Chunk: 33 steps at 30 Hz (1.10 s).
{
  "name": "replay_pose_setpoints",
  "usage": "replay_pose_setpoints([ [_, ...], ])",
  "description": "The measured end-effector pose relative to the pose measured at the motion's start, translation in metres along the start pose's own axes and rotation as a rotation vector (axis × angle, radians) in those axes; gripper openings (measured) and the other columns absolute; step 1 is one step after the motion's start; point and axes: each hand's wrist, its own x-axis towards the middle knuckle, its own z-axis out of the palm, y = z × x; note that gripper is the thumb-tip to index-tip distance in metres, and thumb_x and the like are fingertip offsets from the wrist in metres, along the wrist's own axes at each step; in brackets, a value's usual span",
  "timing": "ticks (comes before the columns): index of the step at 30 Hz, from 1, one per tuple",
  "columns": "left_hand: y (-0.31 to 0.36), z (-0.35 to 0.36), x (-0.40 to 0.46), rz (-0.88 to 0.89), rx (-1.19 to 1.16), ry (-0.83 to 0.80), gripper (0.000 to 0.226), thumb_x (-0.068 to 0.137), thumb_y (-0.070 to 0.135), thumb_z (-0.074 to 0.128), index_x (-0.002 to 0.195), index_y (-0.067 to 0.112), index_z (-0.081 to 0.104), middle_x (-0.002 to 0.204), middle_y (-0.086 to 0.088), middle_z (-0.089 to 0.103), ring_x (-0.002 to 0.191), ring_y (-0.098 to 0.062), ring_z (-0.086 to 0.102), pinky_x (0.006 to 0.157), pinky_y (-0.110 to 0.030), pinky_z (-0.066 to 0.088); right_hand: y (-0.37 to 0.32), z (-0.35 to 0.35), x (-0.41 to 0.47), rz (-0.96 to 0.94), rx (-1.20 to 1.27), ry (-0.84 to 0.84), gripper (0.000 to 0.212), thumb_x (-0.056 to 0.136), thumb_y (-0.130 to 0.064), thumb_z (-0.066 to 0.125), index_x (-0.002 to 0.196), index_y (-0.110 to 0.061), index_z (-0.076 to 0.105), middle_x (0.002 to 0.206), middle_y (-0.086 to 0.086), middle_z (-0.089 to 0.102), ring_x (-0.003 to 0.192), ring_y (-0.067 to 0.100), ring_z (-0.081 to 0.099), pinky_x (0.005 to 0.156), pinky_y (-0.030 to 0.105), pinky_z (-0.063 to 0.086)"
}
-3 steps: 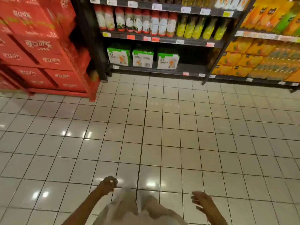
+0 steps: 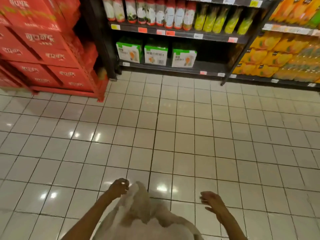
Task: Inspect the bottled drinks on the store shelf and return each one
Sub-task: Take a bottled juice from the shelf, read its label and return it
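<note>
Both hands held nothing, as a moment before: the left hand (image 2: 119,187) was loosely curled beside the pale shirt (image 2: 138,212), the right hand (image 2: 212,201) hung with relaxed, spread fingers. Little had changed; the view had shifted only slightly. Well apart from them, across the tiled floor (image 2: 173,127), bottles (image 2: 169,13) stood along the shelf (image 2: 181,34) edge, above green cartons (image 2: 155,54).
</note>
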Motion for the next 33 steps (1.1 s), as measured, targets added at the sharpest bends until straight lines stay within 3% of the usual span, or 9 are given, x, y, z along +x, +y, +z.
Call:
replay_pose_setpoints([
  [2,0.023,-0.011,0.004,-0.018,-0.021,0.013,0.038,0.051,0.036,0.070,0.074,0.010,0.053,0.043,-0.003,0.057,0.036,-0.003,0.058,0.036,-0.013,0.045,-0.040,0.012,0.014,-0.017,-0.037,-0.061,0.011,0.096,-0.009,0.055,0.100,-0.004,0.064,0.094,0.014,0.066,0.085,0.024,0.058,0.074,0.031,0.042],
  [4,0.036,-0.035,0.024,0.015,-0.088,0.092,0.014,0.077,-0.005,0.064,0.082,0.003,0.053,0.064,-0.010,0.058,0.039,-0.011,0.058,0.037,-0.018,0.043,-0.085,0.029,0.029,-0.074,-0.094,-0.110,0.011,0.096,-0.009,0.054,0.100,-0.005,0.064,0.094,0.013,0.066,0.082,0.022,0.059,0.071,0.029,0.042],
  [5,0.047,-0.048,0.029,-0.026,-0.083,0.135,0.012,0.090,-0.007,0.051,0.084,0.003,0.052,0.070,-0.013,0.055,0.042,-0.012,0.058,0.038,-0.018,0.041,-0.109,0.038,0.038,-0.122,-0.123,-0.139,0.012,0.097,-0.011,0.054,0.101,-0.005,0.064,0.095,0.012,0.066,0.082,0.020,0.061,0.071,0.028,0.044],
  [8,0.078,-0.085,0.063,-0.114,0.101,0.213,0.024,0.099,0.005,0.041,0.077,0.011,0.049,0.073,-0.005,0.052,0.054,-0.013,0.055,0.033,-0.014,0.040,-0.181,0.064,0.062,-0.217,-0.197,-0.215,0.014,0.097,-0.011,0.054,0.105,-0.005,0.063,0.095,0.009,0.065,0.078,0.014,0.061,0.064,0.020,0.046],
  [11,0.130,-0.115,0.098,-0.174,0.300,0.206,0.025,0.099,0.013,0.042,0.075,0.015,0.046,0.077,-0.002,0.052,0.063,-0.012,0.049,0.049,-0.022,0.046,-0.239,0.081,0.087,-0.239,-0.183,-0.227,0.013,0.096,-0.009,0.054,0.105,-0.009,0.064,0.098,0.010,0.066,0.083,0.018,0.060,0.068,0.024,0.043],
  [17,0.284,-0.135,0.153,0.022,0.355,0.174,0.023,0.096,-0.001,0.047,0.076,0.009,0.052,0.074,-0.009,0.054,0.050,-0.012,0.052,0.044,-0.014,0.037,-0.314,0.060,0.122,-0.076,0.085,-0.064,0.020,0.098,-0.012,0.052,0.113,-0.003,0.061,0.105,0.017,0.066,0.096,0.031,0.062,0.083,0.037,0.048],
  [23,0.442,-0.096,0.207,0.146,0.349,-0.027,0.018,0.098,0.006,0.044,0.110,0.007,0.057,0.105,-0.016,0.058,0.074,-0.014,0.055,0.052,-0.015,0.041,-0.413,0.039,0.190,0.014,0.151,0.065,0.027,0.099,-0.012,0.049,0.119,0.002,0.059,0.112,0.022,0.063,0.102,0.035,0.058,0.100,0.048,0.041],
  [28,0.536,-0.095,0.229,0.163,0.237,-0.003,0.031,0.098,0.014,0.046,0.128,0.007,0.050,0.114,-0.014,0.061,0.091,-0.019,0.057,0.063,-0.018,0.041,-0.567,0.063,0.258,-0.096,0.028,-0.036,0.024,0.098,-0.016,0.053,0.115,0.000,0.058,0.105,0.018,0.063,0.097,0.030,0.058,0.085,0.037,0.043],
  [33,0.585,-0.146,0.237,0.146,-0.131,0.166,0.009,0.098,0.003,0.046,0.104,0.001,0.051,0.083,-0.012,0.053,0.053,-0.008,0.059,0.044,-0.012,0.039,-0.714,0.108,0.287,-0.227,-0.178,-0.179,0.019,0.097,-0.017,0.055,0.112,-0.006,0.058,0.101,0.013,0.062,0.089,0.021,0.057,0.072,0.027,0.042],
])
